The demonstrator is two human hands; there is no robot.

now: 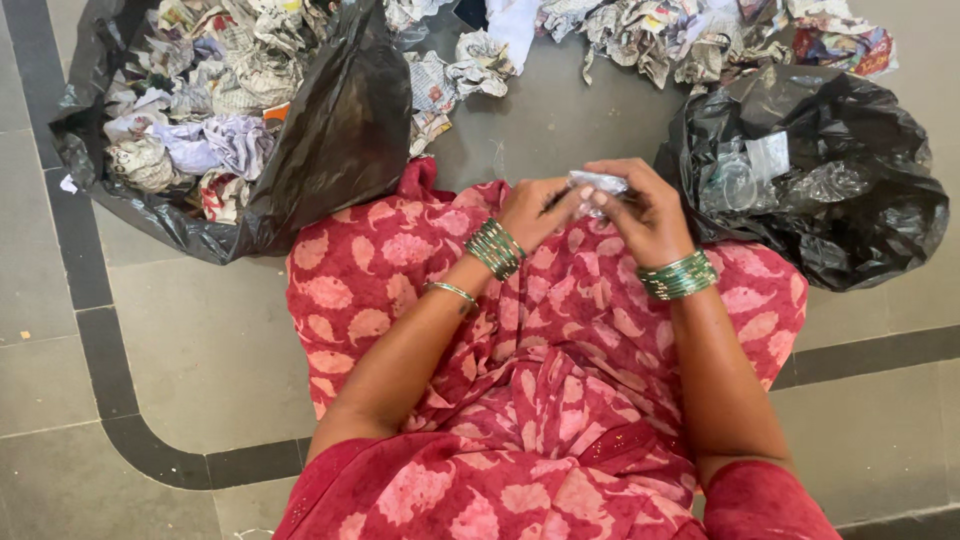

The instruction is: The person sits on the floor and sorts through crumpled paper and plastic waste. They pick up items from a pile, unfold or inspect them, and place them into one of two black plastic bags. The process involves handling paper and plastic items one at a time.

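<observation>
Both hands meet over my lap, above red patterned cloth [540, 370]. My left hand [535, 212] and my right hand [640, 212] together pinch a small crumpled piece of clear plastic wrapper [598, 183] between the fingertips. Green bangles ring each wrist. The wrapper is partly hidden by my fingers.
A black bag [340, 140] full of crumpled newspaper lies open at the left. Another black bag [850, 200] at the right holds clear plastic scraps [760, 170]. Loose crumpled paper [660, 35] is heaped on the grey tiled floor [200, 340] ahead.
</observation>
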